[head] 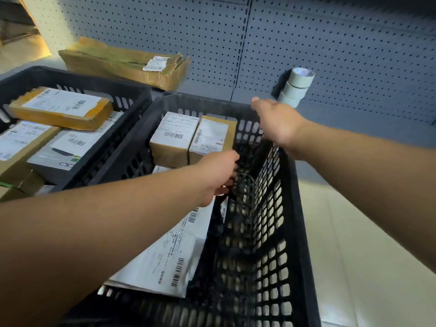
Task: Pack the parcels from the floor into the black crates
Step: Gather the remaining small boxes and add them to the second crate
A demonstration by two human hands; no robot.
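The nearer black crate [295, 208] holds two small cardboard boxes [173, 138] [212, 135] at its far end. White mailer bags [165, 256] lie flat along its left side. A black plastic parcel [219, 232] stands crumpled between the mailers and the crate's right wall. My left hand [219, 173] reaches down into the crate, its fingers curled on the top of the black parcel. My right hand [276, 121] is spread, palm down, over the crate's far right corner rim and holds nothing. A second black crate [77, 76] to the left is full of labelled boxes.
A long flat cardboard box [122, 62] lies on the floor behind the crates, against the grey pegboard wall. Three rolls of tape [297, 86] are stacked by the wall beyond my right hand. Pale floor tiles [354, 232] run along the crate's right side.
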